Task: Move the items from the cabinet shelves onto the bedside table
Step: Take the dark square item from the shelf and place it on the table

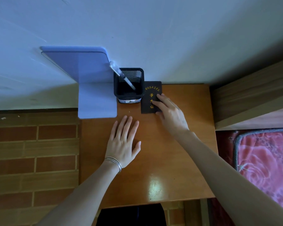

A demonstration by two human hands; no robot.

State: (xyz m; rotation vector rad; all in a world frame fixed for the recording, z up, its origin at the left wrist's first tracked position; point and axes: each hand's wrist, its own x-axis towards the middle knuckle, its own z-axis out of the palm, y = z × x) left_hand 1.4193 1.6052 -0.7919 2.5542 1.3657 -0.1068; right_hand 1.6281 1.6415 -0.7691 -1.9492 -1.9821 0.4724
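Observation:
A dark booklet with gold characters [149,93] lies flat on the wooden bedside table [178,160] near the wall. My right hand [170,113] rests on the booklet's right side, fingers spread across the cover, thumb at its lower edge. My left hand [123,141] lies flat and open on the table, palm down, holding nothing, a little in front of a black mesh pen holder [129,85] with one white pen [121,74] in it. A pale blue L-shaped bookend [95,88] stands to the left of the holder against the wall.
A white wall [153,38] rises behind the table. A wooden bed frame [252,98] and a red patterned mattress [265,160] border the table on the right. Brick-patterned floor [34,152] lies to the left. A dark shape [131,216] sits below the table's front edge.

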